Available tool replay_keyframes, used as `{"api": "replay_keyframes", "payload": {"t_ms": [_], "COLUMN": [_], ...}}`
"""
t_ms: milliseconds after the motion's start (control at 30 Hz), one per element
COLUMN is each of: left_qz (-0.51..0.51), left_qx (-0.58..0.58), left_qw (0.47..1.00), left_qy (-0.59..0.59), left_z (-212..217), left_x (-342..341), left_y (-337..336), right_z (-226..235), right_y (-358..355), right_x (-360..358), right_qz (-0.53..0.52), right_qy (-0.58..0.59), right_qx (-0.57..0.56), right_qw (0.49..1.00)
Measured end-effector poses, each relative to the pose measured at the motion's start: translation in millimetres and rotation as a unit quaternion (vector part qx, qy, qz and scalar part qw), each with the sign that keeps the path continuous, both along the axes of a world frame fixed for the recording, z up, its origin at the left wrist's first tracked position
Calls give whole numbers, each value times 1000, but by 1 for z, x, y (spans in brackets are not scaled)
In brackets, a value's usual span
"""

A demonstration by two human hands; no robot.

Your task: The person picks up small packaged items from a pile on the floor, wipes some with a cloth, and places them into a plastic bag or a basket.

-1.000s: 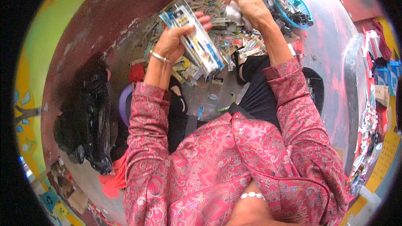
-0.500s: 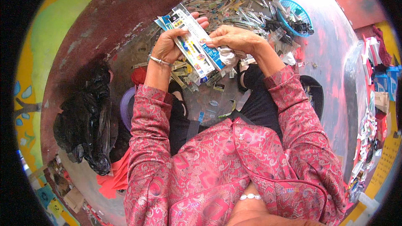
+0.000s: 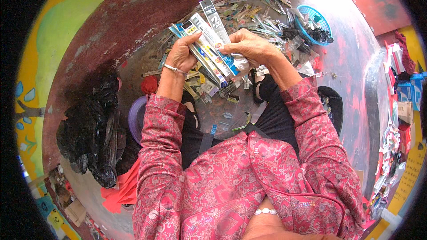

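Observation:
My left hand is closed on a fanned stack of long, flat plastic packets, white and blue with printing; its thumb lies over their left edge. My right hand pinches the right side of the stack with thumb and fingers. A grey-and-black packet sticks up past the others, beside the right fingertips. Crumpled whitish material bulges under the right hand; whether it is cloth or plastic I cannot make out. Below the hands, loose packets lie scattered on the floor between my feet.
A heap of flat packets spreads along the dark red wall. Right of it stands a blue mesh basket with black scraps. Black plastic bags and a purple round thing sit at left. Piled goods line the right side.
The stack has fanned out, and a grey-and-black packet now rises above it near my right hand. The left fingers that showed behind the stack are now hidden.

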State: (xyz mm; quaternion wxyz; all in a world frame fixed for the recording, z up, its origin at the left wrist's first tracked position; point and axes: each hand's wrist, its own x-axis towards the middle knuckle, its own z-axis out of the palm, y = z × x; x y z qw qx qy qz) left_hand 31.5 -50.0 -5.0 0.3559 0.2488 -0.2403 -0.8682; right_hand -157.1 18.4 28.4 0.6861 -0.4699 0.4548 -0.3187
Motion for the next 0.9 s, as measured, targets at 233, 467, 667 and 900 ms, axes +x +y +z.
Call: {"api": "replay_keyframes", "payload": {"t_ms": [233,467,667,900], "left_qz": [-35,-48,-22,-5], "left_qx": [-39,-32,-28,-9], "left_qw": [998,998,997,999], "left_qy": [-44,-5,-66,-52], "left_z": [0,0,-4,-27], "left_x": [-7,-5,-7,-32], "left_y": [0,1,1,12], "right_z": [-16,-9,14,-6], "right_y": [-3,-3,-6,-19], "right_x": [1,-1,-15,18], "right_qz": [64,74,-30,-239], "right_qy": [71,73,239,271], "right_qx": [-34,-25,-73,-450], "right_qw": [995,994,968,817]}}
